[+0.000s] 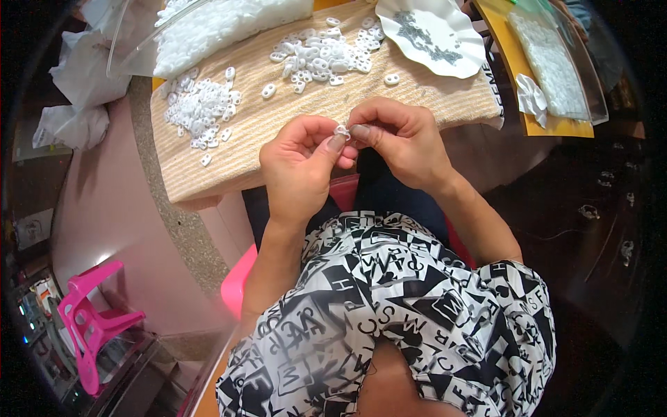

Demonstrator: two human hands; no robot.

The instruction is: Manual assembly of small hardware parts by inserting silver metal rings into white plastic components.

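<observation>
Both hands meet over the near edge of the towel-covered table. My left hand pinches a small white plastic piece between thumb and fingers. From the other side my right hand closes thumb and forefinger at the same piece; fingertips partly hide it. Beyond the hands lies a pile of white two-holed oval pieces. A second pile of smaller white pieces spreads to the left. At the far right of the cloth, a white scalloped plate holds many small dark grey bits.
A clear bin of white pieces stands at the back left. Another clear container rests on a yellow surface at right, beside a crumpled white tissue. White plastic bags hang at left, above a pink stool.
</observation>
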